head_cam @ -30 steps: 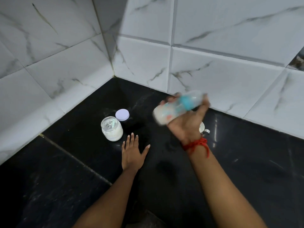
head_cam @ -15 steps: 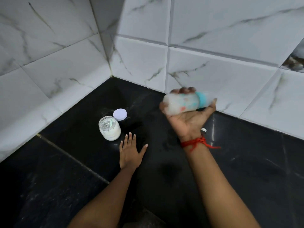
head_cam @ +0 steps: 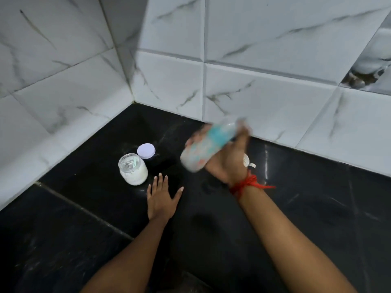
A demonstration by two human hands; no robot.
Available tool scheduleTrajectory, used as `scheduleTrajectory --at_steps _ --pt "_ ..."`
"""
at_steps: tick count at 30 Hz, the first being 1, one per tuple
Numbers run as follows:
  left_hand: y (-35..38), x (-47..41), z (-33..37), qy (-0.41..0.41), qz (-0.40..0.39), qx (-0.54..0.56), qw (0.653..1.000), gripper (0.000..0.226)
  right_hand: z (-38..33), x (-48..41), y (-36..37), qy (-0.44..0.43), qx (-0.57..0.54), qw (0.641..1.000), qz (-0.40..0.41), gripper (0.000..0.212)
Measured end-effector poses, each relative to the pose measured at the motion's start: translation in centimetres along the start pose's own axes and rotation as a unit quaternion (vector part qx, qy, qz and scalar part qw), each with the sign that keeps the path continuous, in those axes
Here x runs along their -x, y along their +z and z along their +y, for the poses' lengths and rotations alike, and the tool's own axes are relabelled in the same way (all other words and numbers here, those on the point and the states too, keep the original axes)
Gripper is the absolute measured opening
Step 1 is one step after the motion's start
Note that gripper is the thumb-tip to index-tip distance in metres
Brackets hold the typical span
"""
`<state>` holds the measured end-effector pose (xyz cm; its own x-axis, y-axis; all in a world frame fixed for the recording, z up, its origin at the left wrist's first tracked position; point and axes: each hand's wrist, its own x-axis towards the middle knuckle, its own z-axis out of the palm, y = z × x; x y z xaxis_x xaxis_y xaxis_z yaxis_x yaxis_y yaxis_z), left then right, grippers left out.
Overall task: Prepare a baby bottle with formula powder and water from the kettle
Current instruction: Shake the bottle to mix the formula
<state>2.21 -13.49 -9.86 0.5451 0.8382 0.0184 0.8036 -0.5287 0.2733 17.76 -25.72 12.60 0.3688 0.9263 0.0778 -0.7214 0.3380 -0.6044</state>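
Observation:
My right hand (head_cam: 229, 157) grips a baby bottle (head_cam: 208, 145), held on its side above the black counter and blurred by motion; it has a teal collar and milky white content. My left hand (head_cam: 161, 199) rests flat on the counter, fingers spread, holding nothing. Just to its upper left stands an uncapped glass jar of white formula powder (head_cam: 133, 169). The jar's pale round lid (head_cam: 146, 151) lies behind it. A small metal object (head_cam: 249, 163) peeks out behind my right wrist; most of it is hidden.
The black stone counter (head_cam: 84, 240) meets white marble-look wall tiles (head_cam: 264, 96) in a corner at the back left. A red thread (head_cam: 247, 183) is tied around my right wrist. A broken tile gap (head_cam: 359, 79) shows at the far right.
The bottle in my right hand has swung from level to tilted, base down-left, and is blurred by fast motion. My left hand has stayed flat on the counter.

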Motion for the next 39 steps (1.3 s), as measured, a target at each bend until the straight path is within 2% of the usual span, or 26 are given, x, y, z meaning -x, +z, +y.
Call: scheduleTrajectory --at_steps 1,2,5,6,8,9,12,13,15,16,19,20,22,23,25,26,28,29,30,32,33,35,36,37,39 --pt "-0.1 0.0 -0.1 0.002 0.002 -0.001 1.000 0.085 0.4 0.0 0.0 0.009 0.065 0.998 -0.014 0.072" --pt "-0.1 0.0 -0.2 0.002 0.003 -0.002 1.000 0.085 0.7 0.1 -0.3 0.013 0.063 0.997 -0.030 0.067" --pt "-0.1 -0.2 0.1 0.000 -0.001 -0.002 1.000 0.085 0.3 -0.3 -0.8 -0.051 -0.102 0.993 0.016 0.046" --pt "-0.1 -0.1 0.0 0.001 0.001 -0.002 1.000 0.085 0.4 -0.3 -0.6 -0.038 -0.079 0.996 0.016 0.052" --pt "-0.1 -0.1 -0.2 0.011 0.002 -0.004 1.000 0.084 1.5 -0.1 -0.8 0.021 0.064 0.998 -0.009 0.068" --pt "0.0 -0.2 -0.3 0.011 0.002 -0.003 1.000 0.084 1.7 0.1 -1.1 0.029 0.065 0.997 -0.023 0.070" --pt "0.0 -0.2 0.1 0.003 0.000 0.002 1.000 0.085 0.9 -0.1 -1.1 0.013 -0.086 0.996 0.019 0.066" --pt "0.0 -0.2 0.0 0.001 0.001 0.000 1.000 0.085 1.0 -0.2 -0.8 0.011 -0.062 0.998 0.014 0.067" --pt "-0.1 -0.2 -0.3 0.007 -0.002 -0.001 1.000 0.085 1.5 -0.2 -0.3 0.041 0.068 0.996 -0.029 0.069" --pt "-0.2 -0.2 -0.3 0.008 -0.002 0.000 1.000 0.084 1.5 -0.2 -0.3 0.046 0.068 0.995 -0.056 0.068" --pt "-0.1 -0.2 0.1 -0.001 -0.004 0.002 1.000 0.085 0.5 -0.1 -0.3 0.000 -0.059 0.998 -0.028 0.062" --pt "-0.1 -0.2 0.1 -0.001 -0.002 0.001 1.000 0.085 0.3 -0.2 -0.1 0.009 -0.026 0.999 -0.036 0.066" --pt "-0.1 -0.1 -0.1 0.005 0.001 -0.003 1.000 0.084 0.7 0.1 0.4 0.034 0.109 0.992 -0.056 0.075" --pt "-0.2 -0.2 -0.1 0.007 0.000 -0.004 1.000 0.085 0.6 0.0 0.2 0.031 0.089 0.994 -0.060 0.074" --pt "-0.3 -0.3 0.1 0.006 -0.011 -0.008 1.000 0.085 0.3 0.0 0.0 -0.013 -0.038 0.999 0.022 0.067" --pt "-0.3 -0.2 0.1 0.003 -0.011 -0.009 1.000 0.085 0.3 0.0 -0.1 -0.021 -0.052 0.997 0.045 0.064" --pt "-0.3 -0.1 -0.1 0.007 -0.007 -0.012 1.000 0.086 0.9 0.4 -0.2 0.006 0.068 0.997 0.046 0.067" --pt "-0.3 -0.1 -0.2 0.009 -0.007 -0.012 1.000 0.086 1.2 0.5 -0.5 0.020 0.083 0.996 0.033 0.067" --pt "-0.4 -0.2 -0.2 0.010 -0.006 -0.009 1.000 0.086 1.2 0.4 -1.0 0.012 0.047 0.999 0.023 0.068" --pt "-0.3 -0.2 0.1 0.009 -0.006 -0.005 1.000 0.086 0.5 0.2 -1.2 -0.009 -0.068 0.994 0.079 0.070" --pt "-0.2 -0.2 0.1 0.005 -0.006 -0.004 1.000 0.085 0.4 0.2 -1.0 -0.016 -0.071 0.995 0.066 0.072" --pt "-0.3 -0.2 -0.2 0.007 -0.008 -0.004 1.000 0.085 1.2 0.4 -0.2 0.020 0.081 0.996 0.014 0.075" --pt "-0.2 -0.1 -0.3 0.010 -0.006 -0.004 1.000 0.085 1.3 0.5 0.1 0.034 0.124 0.991 -0.023 0.076" --pt "-0.2 -0.2 -0.3 0.011 -0.004 -0.004 1.000 0.085 0.9 0.4 0.3 0.020 0.099 0.994 -0.038 0.077" --pt "-0.4 -0.2 0.0 0.008 -0.012 -0.002 1.000 0.085 -0.2 0.3 0.5 -0.040 -0.036 0.998 0.018 0.071"
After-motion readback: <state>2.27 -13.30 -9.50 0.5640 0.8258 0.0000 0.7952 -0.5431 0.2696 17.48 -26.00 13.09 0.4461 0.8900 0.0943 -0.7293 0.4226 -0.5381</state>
